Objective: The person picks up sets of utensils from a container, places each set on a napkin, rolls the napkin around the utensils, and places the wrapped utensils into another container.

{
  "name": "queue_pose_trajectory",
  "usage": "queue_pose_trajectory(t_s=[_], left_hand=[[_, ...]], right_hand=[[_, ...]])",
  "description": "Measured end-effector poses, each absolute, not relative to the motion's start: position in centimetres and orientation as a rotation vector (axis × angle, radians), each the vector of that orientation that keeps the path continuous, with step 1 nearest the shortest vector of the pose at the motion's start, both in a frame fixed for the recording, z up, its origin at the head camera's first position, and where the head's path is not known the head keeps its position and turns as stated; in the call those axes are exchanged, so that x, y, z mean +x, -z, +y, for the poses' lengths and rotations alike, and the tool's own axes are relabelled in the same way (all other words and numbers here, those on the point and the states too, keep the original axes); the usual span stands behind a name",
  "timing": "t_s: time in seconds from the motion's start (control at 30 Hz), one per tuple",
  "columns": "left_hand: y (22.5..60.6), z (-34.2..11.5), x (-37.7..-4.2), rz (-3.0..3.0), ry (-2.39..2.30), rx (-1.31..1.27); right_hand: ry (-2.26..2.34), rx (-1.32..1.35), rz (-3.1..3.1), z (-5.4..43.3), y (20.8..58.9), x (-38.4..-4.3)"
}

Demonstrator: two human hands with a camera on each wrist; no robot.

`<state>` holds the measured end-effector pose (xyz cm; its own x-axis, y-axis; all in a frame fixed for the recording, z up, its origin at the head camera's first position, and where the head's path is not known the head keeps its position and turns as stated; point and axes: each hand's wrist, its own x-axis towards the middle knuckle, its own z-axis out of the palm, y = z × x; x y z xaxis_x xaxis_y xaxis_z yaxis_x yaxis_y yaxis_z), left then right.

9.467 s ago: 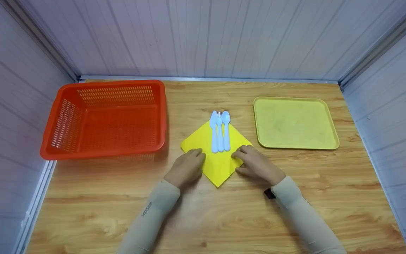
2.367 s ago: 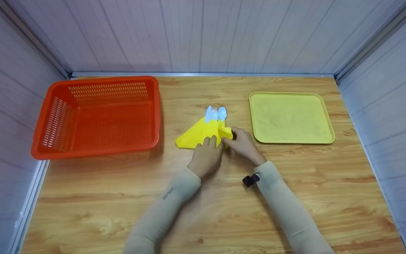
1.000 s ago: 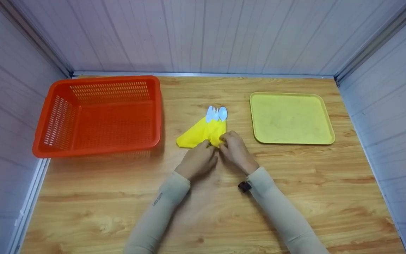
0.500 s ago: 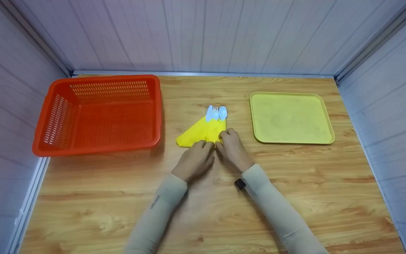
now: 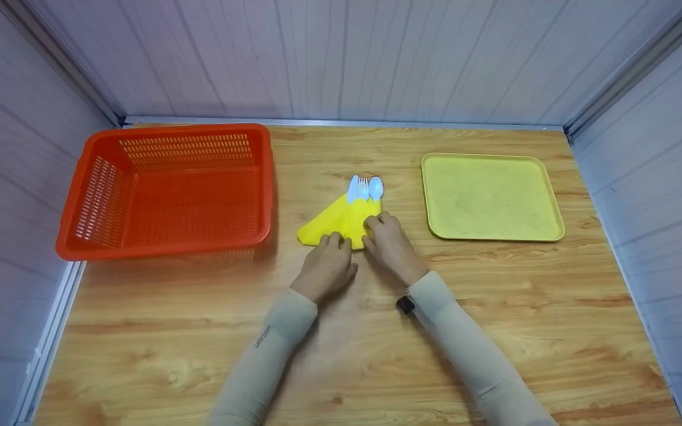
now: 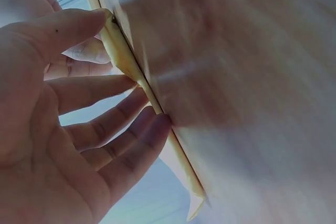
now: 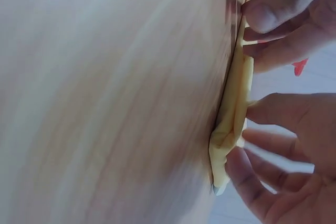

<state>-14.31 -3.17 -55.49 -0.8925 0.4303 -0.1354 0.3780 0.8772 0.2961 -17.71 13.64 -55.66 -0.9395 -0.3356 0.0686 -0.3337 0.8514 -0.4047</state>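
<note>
A yellow napkin [image 5: 324,225] lies folded on the table, with its right side turned in over the cutlery. Out of its top stick the heads of a light-blue knife [image 5: 353,188], fork [image 5: 363,188] and spoon [image 5: 376,188]; their handles are hidden inside. My left hand [image 5: 324,267] rests its fingertips on the napkin's lower edge; the left wrist view shows its fingers [image 6: 107,124] extended against the cloth. My right hand [image 5: 393,247] touches the folded right part, its fingers [image 7: 244,174] slightly bent and pressing the layered edge, thumb apart from them.
To the left stands a red perforated plastic basket [image 5: 163,251]. A pale yellow tray [image 5: 492,198] lies at the right on the wooden table [image 5: 341,361]. Panelled walls [image 5: 341,65] close off the back and both sides.
The napkin's lower corner went up over the handles, then its right corner was folded inward. In the last second both hands have smoothed that fold; the left hand has shifted slightly left.
</note>
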Motion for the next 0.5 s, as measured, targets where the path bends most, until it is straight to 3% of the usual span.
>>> queue_pose_trajectory(t_s=[0.23,0.5], left_hand=[[55.4,-3.1,-14.4,2.859,-0.378,0.599],[55.4,-3.0,-14.3,2.861,-0.31,0.615]], right_hand=[[0.569,-0.833,2.929,14.0,55.6,-18.2],[0.37,-0.933,2.836,13.8,55.2,-19.2]])
